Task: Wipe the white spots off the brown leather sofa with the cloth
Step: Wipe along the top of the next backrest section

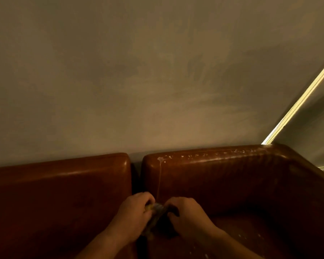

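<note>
Head view: the brown leather sofa fills the lower frame. White spots line its back's top edge at 1 o'clock. Left hand and right hand both grip the cloth at 6 o'clock, apparently bunching it. Next: lift it to the spots.

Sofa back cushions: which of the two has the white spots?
The right back cushion: white flecks along its top edge and a pale drip running down near its left end. The left back cushion looks clean.
</note>
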`<state>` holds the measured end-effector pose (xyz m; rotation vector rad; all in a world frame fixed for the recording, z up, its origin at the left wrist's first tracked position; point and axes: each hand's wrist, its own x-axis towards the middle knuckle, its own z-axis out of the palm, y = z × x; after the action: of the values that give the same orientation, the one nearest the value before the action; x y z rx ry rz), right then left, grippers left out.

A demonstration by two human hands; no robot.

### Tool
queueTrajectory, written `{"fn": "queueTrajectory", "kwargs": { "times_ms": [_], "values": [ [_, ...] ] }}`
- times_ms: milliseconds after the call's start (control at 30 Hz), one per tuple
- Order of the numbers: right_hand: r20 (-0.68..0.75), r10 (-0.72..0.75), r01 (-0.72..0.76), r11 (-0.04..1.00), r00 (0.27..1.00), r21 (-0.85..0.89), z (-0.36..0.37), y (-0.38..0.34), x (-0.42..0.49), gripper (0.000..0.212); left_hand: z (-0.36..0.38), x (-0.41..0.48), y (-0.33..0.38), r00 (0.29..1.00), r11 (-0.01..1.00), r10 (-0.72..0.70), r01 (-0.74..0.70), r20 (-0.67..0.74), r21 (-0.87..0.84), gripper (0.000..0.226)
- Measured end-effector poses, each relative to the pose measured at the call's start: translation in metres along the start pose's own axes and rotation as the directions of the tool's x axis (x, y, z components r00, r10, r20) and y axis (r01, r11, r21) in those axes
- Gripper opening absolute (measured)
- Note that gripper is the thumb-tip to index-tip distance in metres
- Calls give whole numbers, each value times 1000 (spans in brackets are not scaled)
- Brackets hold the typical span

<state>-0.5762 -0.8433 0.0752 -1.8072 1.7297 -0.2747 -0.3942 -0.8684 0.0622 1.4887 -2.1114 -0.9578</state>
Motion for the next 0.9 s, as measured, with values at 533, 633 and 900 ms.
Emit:
{"fn": "queueTrajectory", "kwargs": {
  "times_ms": [533, 633, 900],
  "values": [
    [-144, -74, 4, 900, 987, -436, -51, 39, 191, 35, 21, 122, -22, 861, 990, 50, 26, -507, 141, 29],
    [-216, -98, -11, 891, 972, -454, -38, 41, 211, 40, 37, 117, -39, 865, 990, -21, 89, -502, 112, 30],
    [-14, -314, 247, 772, 949, -585, -8, 48, 231, 57, 41, 127, -46, 844, 982, -111, 176, -525, 75, 32]
  ]
}}
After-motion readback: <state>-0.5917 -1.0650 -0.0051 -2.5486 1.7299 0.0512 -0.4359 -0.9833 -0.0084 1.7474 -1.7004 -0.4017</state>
